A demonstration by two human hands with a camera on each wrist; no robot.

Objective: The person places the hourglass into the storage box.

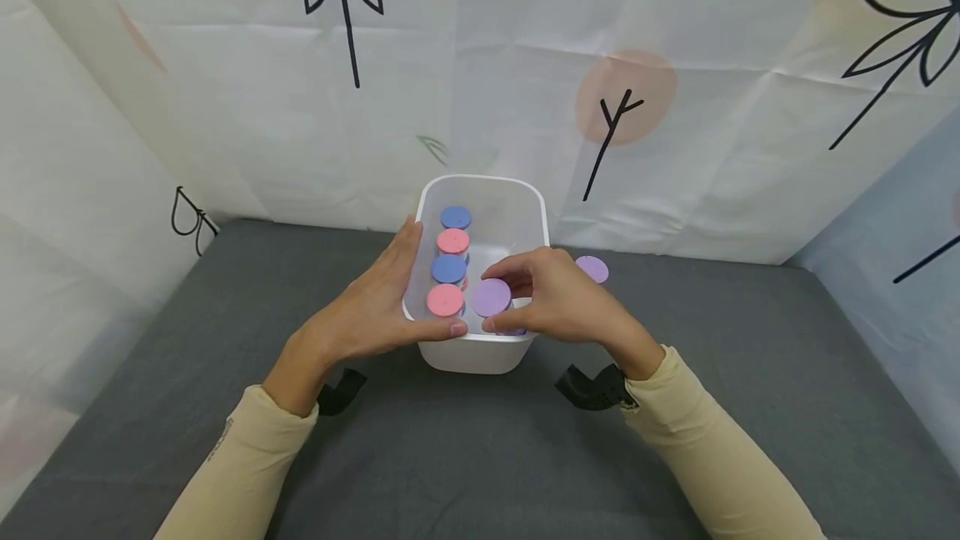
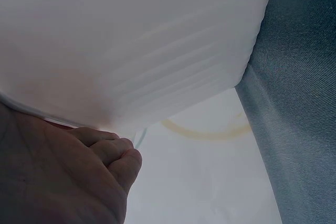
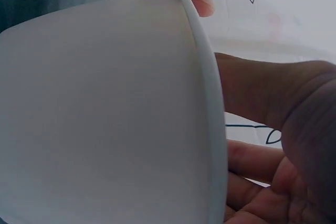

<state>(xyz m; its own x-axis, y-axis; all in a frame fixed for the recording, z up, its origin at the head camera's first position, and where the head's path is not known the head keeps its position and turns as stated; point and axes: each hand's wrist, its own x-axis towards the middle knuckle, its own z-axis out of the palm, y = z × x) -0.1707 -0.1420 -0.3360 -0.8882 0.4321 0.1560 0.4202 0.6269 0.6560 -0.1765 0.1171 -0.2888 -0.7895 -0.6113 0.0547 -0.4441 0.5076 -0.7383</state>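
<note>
A white plastic tub (image 1: 474,357) stands on the dark cloth. My left hand (image 1: 367,302) holds its left side, with the thumb over the near rim. In the left wrist view the fingers (image 2: 107,148) lie along the tub's edge. Inside, down the left side, runs a row of small round jars with pink lids (image 1: 446,300) and blue lids (image 1: 448,268). My right hand (image 1: 562,294) reaches over the right rim, thumb and fingers pinching a jar with a purple lid (image 1: 491,297). Another purple edge shows below it, mostly hidden.
Beyond my right hand, a purple-topped round piece (image 1: 592,268) is on the dark cloth (image 1: 465,457), partly covered by that hand. A pale patterned curtain (image 1: 510,90) hangs close behind the tub.
</note>
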